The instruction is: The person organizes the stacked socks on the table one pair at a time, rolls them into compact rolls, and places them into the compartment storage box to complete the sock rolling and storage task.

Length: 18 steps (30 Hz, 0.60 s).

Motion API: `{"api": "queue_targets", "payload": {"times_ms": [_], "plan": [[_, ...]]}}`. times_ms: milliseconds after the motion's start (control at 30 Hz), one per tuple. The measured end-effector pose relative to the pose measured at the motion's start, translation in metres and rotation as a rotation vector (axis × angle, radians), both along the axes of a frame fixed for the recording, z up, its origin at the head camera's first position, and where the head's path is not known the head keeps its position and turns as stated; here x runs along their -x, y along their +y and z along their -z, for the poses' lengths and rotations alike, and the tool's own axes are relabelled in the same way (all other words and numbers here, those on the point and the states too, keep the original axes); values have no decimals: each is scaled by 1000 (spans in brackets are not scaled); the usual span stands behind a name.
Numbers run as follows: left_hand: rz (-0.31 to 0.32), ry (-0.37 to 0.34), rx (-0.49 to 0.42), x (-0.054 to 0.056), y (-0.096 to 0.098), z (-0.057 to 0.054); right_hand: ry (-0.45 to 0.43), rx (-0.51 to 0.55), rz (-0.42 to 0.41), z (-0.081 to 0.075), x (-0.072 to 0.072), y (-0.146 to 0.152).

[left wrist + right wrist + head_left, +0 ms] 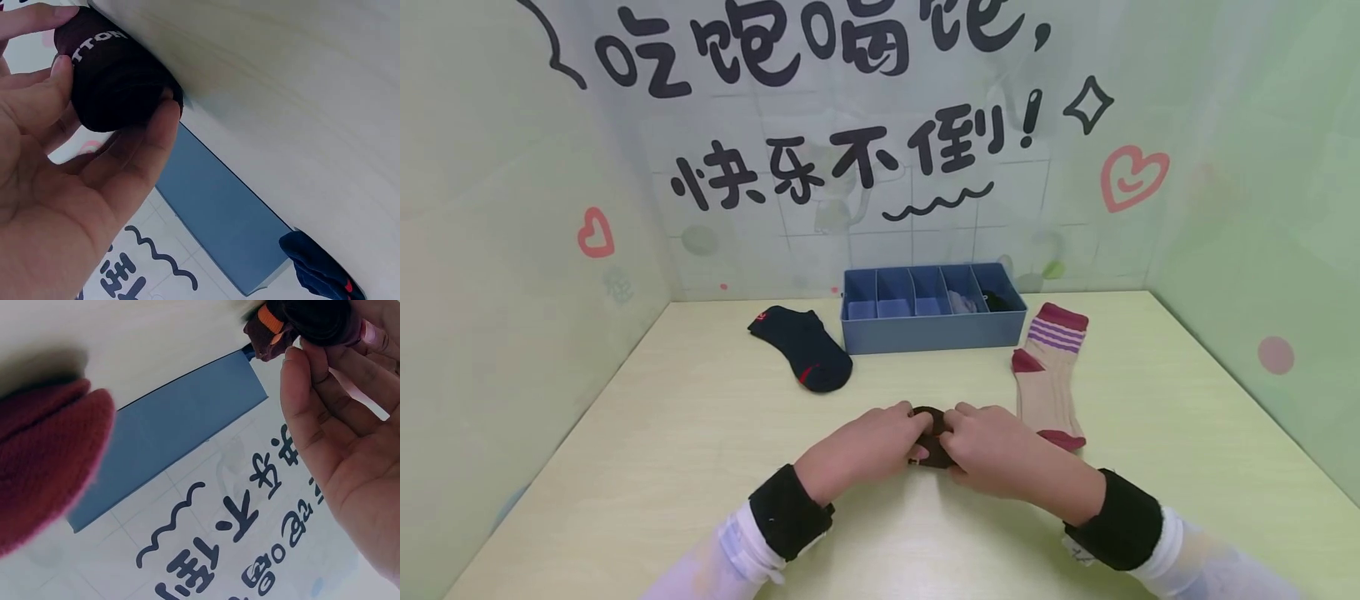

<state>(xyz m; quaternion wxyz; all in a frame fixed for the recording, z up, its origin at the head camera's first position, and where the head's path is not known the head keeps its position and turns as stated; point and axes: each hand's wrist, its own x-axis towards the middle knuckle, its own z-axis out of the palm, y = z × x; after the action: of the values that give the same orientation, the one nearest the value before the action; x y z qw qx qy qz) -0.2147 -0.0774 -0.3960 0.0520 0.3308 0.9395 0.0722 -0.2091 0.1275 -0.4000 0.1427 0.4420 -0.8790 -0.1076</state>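
A dark brown rolled sock (934, 454) is between both hands, low over the middle of the table. My left hand (874, 440) grips its left side; in the left wrist view white lettering shows on the sock (115, 78), and a fingertip reaches into the fold at its end. From the right, my right hand (1000, 450) pinches the same sock. An orange patch shows on the sock (272, 322) in the right wrist view. Closest to the right hand lies a beige sock (1048, 379) with maroon cuff, heel and toe and purple stripes.
Behind the hands stands a blue divided box (932, 335) with several compartments. Its two rightmost ones hold a pale grey item (961, 302) and a dark item (996, 302). A navy sock (801, 343) with red marks lies left of the box. Printed curtains surround the table (700, 450).
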Motion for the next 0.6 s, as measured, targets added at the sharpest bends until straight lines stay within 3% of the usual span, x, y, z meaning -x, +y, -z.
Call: {"api": "queue_targets", "payload": {"times_ms": [300, 600], "plan": [[21, 35, 20, 0, 1, 1, -24, 2, -3, 1, 4, 2], [22, -38, -52, 1, 2, 2, -235, 59, 63, -1, 11, 4]]}}
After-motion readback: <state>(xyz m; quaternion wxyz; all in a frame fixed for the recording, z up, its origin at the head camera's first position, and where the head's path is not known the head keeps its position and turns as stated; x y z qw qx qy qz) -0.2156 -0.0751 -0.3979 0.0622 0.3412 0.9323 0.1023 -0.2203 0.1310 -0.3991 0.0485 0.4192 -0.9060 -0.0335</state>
